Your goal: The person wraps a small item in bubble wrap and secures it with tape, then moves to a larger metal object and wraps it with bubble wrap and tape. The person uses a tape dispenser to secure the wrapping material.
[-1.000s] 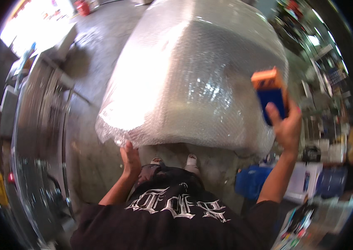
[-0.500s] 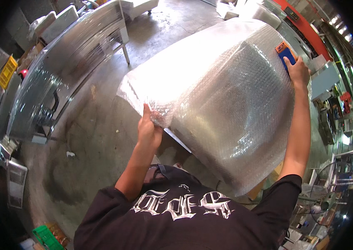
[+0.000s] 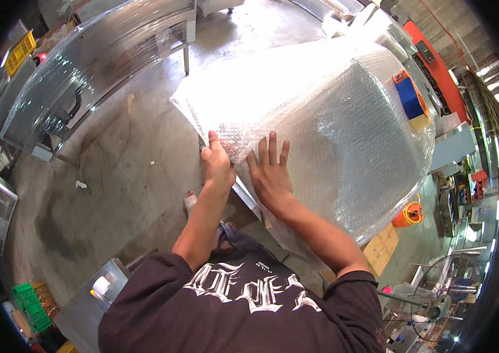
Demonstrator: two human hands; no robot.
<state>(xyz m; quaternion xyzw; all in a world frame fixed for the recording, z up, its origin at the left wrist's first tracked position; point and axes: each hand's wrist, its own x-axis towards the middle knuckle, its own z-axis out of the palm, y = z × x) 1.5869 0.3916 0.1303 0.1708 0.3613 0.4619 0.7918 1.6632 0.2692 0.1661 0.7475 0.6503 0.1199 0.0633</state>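
Clear bubble wrap (image 3: 355, 135) covers a large boxy object in front of me, whose shape shows only dimly through it. At the near left corner of the wrap, my left hand (image 3: 218, 167) is closed on its edge, thumb on top. Just to the right, my right hand (image 3: 272, 179) lies flat on the wrap with its fingers stretched out. A blue and orange tape dispenser (image 3: 408, 97) rests on the far right part of the wrap, away from both hands. Below the hands, a pale straight edge (image 3: 244, 194) shows under the wrap.
Film-wrapped metal equipment (image 3: 93, 70) stands to the left. An orange bucket (image 3: 409, 215) and brown cardboard (image 3: 381, 248) are on the floor at right, with a standing fan (image 3: 438, 307) nearer. A metal surface (image 3: 93, 303) and green crate (image 3: 31, 307) sit at lower left.
My right hand has let go of the tape dispenser, leaving it on the wrap, and has come left to lie beside my left hand. The left hand still grips the wrap's corner.
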